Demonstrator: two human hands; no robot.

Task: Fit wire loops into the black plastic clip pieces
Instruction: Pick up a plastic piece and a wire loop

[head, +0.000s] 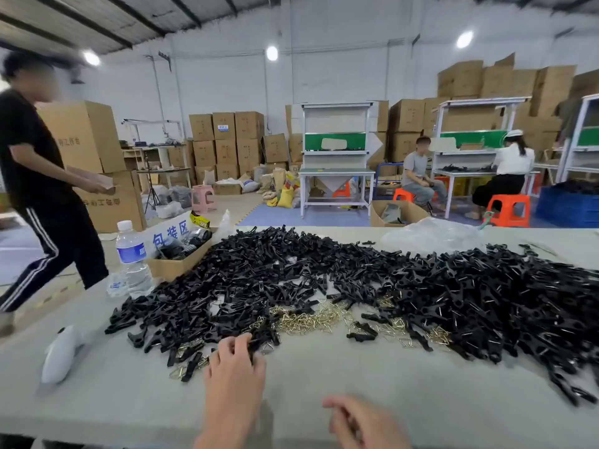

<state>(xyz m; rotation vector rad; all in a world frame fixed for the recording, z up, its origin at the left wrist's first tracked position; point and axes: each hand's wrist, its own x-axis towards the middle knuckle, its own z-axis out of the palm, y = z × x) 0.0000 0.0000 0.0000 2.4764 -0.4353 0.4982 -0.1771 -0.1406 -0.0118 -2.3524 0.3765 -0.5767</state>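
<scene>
A wide heap of black plastic clip pieces (356, 280) covers the grey table (129, 400). Brass-coloured wire loops (308, 319) lie in a loose patch at the heap's near edge. My left hand (235, 371) reaches into the near edge of the heap, and its curled fingers pinch a black clip piece (254, 346). My right hand (359, 422) hovers low over the bare table near the front edge, fingers loosely curled; it looks empty, though blur hides the fingertips.
A water bottle (133, 257) and an open cardboard box (181, 254) of parts stand at the table's left. A white object (61, 354) lies near the left. A clear plastic bag (431, 234) sits at the far edge. A person (39, 176) walks past on the left.
</scene>
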